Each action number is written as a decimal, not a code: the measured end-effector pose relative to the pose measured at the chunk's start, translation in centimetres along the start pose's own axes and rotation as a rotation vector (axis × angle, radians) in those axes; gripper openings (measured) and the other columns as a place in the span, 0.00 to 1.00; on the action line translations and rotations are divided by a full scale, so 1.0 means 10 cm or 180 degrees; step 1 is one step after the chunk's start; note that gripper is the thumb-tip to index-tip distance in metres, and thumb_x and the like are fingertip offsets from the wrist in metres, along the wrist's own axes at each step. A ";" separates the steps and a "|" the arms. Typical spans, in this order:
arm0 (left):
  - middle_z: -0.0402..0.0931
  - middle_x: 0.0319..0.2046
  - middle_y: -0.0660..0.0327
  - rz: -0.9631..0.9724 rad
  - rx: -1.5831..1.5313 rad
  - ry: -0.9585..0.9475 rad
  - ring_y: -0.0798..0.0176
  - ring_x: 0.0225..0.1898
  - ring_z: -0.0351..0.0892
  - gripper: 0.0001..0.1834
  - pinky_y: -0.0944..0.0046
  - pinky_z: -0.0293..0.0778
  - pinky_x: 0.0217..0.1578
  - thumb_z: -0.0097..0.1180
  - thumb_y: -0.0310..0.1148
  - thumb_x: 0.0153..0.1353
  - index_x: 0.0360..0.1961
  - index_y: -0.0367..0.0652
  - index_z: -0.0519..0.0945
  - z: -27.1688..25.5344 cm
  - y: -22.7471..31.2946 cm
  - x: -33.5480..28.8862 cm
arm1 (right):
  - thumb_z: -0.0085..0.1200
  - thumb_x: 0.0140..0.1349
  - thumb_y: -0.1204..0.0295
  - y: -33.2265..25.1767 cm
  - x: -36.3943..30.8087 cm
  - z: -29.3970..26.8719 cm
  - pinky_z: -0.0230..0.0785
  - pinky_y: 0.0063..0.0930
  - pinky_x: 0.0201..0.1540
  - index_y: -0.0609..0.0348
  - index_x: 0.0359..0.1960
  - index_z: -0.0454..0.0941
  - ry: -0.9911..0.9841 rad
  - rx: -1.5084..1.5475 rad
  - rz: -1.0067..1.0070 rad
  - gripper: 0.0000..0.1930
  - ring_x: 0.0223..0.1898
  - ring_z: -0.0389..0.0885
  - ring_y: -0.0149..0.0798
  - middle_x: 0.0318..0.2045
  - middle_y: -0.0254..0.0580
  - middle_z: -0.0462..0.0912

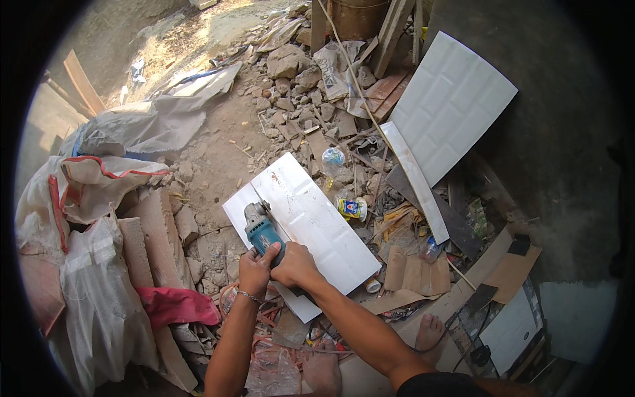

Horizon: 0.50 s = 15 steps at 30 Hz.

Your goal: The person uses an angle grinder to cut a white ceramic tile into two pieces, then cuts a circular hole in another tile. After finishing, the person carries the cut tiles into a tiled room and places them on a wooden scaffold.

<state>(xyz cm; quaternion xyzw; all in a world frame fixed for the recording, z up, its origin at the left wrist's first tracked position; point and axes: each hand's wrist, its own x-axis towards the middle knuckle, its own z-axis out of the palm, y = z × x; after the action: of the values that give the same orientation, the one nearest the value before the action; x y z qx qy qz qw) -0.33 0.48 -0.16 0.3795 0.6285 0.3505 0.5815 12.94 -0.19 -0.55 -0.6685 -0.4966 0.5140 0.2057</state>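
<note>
- Wrinkled whitish sack (99,304); contents unclear.
- Left hand (253,272) and right hand (296,266), both clasped round a teal grinder (264,233), above a smooth white rectangular tile (334,248) with a straight slit.
- Yellow-labelled tub (352,209), tipped sideways beside the tile; contents unclear.
- Brick-embossed white panel (450,106), leaning.

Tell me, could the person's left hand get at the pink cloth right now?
Probably, but it would first have to let go of the blue angle grinder. The pink cloth lies left of the left hand, with nothing apparently blocking the way; its depth is hard to judge.
</note>
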 end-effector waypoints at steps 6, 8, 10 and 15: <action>0.85 0.36 0.58 -0.0024 -0.0065 -0.0006 0.70 0.32 0.82 0.17 0.69 0.79 0.36 0.69 0.35 0.66 0.44 0.29 0.82 0.02 0.00 -0.04 | 0.70 0.43 0.62 -0.02 -0.04 -0.05 0.81 0.44 0.53 0.74 0.44 0.81 -0.0186 -0.0027 0.0141 0.29 0.50 0.86 0.61 0.44 0.68 0.86; 0.85 0.36 0.58 -0.0025 -0.0069 -0.0002 0.70 0.32 0.82 0.17 0.69 0.79 0.36 0.69 0.35 0.66 0.44 0.29 0.83 0.03 0.00 -0.08 | 0.71 0.43 0.62 -0.01 -0.07 -0.05 0.81 0.44 0.53 0.74 0.44 0.81 -0.0163 -0.0033 0.0138 0.30 0.50 0.86 0.61 0.44 0.68 0.86; 0.85 0.36 0.59 -0.0038 -0.0169 -0.0036 0.70 0.32 0.82 0.17 0.69 0.79 0.35 0.69 0.36 0.66 0.43 0.30 0.83 0.04 0.00 -0.11 | 0.72 0.43 0.61 0.01 -0.09 -0.05 0.81 0.44 0.53 0.74 0.44 0.81 -0.0178 -0.0024 0.0132 0.30 0.50 0.86 0.61 0.44 0.68 0.86; 0.85 0.35 0.59 -0.0013 -0.0073 -0.0032 0.70 0.31 0.82 0.17 0.69 0.78 0.34 0.69 0.36 0.65 0.42 0.30 0.82 0.06 -0.03 -0.16 | 0.73 0.41 0.61 0.06 -0.14 -0.05 0.80 0.44 0.53 0.75 0.44 0.80 -0.0203 0.0005 0.0092 0.31 0.50 0.86 0.62 0.44 0.68 0.86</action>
<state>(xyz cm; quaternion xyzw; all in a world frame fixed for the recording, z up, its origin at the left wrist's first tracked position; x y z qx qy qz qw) 0.30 -1.08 0.28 0.3732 0.6223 0.3546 0.5897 13.70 -1.53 -0.15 -0.6587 -0.4928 0.5384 0.1829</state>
